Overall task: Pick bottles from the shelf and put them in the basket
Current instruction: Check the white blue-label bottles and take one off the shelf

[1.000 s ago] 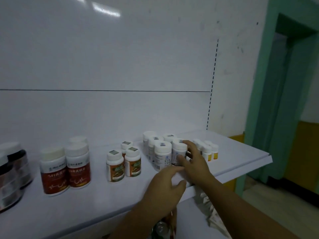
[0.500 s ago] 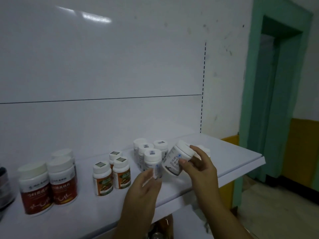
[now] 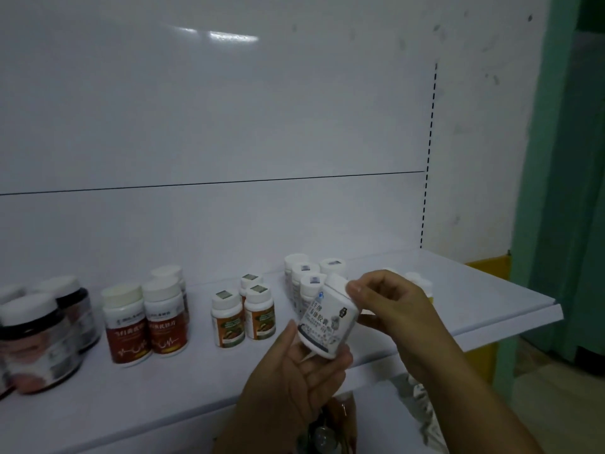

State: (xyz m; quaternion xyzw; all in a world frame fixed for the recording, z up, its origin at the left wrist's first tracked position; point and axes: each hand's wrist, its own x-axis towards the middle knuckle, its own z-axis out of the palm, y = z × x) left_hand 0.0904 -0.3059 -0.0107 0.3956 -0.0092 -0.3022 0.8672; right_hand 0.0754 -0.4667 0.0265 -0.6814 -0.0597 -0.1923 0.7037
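Note:
A white bottle [image 3: 327, 319] with a grey-and-blue label is tilted in the air just in front of the white shelf [image 3: 474, 299]. My right hand [image 3: 393, 309] pinches it at the cap end, with fingers along its right side. My left hand [image 3: 294, 378] lies palm up under the bottle's base, fingers fairly straight and touching it. More white bottles of the same kind [image 3: 304, 273] stand on the shelf right behind it. The basket cannot be made out; below the shelf edge a brownish thing [image 3: 330, 427] with shiny round tops shows between my arms.
On the shelf, from the left, stand dark jars [image 3: 36, 339], red-label bottles [image 3: 144, 322] and orange-label bottles [image 3: 260, 309]. Small bottles [image 3: 422, 283] peek out behind my right hand. A green door frame [image 3: 556, 191] rises at the right. Crumpled plastic [image 3: 415, 398] hangs under the shelf.
My right hand took the white bottle from the cluster, lifted it off the shelf and tilted it. My left hand came up under its base.

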